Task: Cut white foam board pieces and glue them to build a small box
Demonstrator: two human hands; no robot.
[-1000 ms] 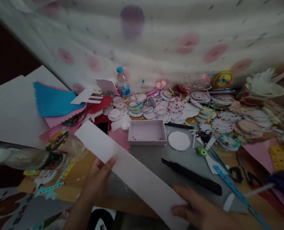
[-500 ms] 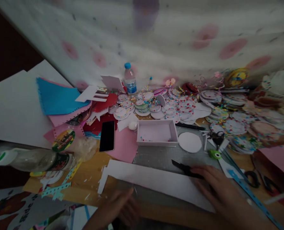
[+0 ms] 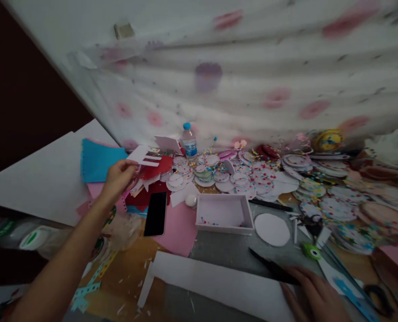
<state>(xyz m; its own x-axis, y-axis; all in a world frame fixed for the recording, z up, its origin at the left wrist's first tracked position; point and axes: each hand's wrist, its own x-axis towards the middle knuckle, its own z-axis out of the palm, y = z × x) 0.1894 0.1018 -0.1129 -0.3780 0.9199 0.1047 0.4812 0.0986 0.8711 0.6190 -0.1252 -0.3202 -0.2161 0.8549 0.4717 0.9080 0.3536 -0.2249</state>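
Note:
My left hand [image 3: 117, 177] reaches out to the far left of the table, its fingers curled at the pile of red and white paper cut-outs [image 3: 148, 163] beside the blue foam sheet [image 3: 98, 159]; what it grips, if anything, is hidden. My right hand [image 3: 315, 297] lies near the bottom edge with fingers flat on the end of the long white strip [image 3: 219, 286] and against the black cutter [image 3: 273, 270]. A black phone [image 3: 156, 213] lies on a pink sheet [image 3: 179, 228] between the two hands.
A shallow white box [image 3: 224, 213] and a white paper disc [image 3: 272, 229] sit mid-table. Behind them are stacks of dotted paper circles [image 3: 252, 172] and a water bottle [image 3: 189, 141]. Scissors [image 3: 378, 299], a blue ruler [image 3: 355, 295], a green punch [image 3: 311, 251] lie right. White boards [image 3: 41, 179] cover the left.
The white strip was put down flat on the table. My left hand let go of it and reached up to the cut-out pile at left. My right hand stays at the strip's right end.

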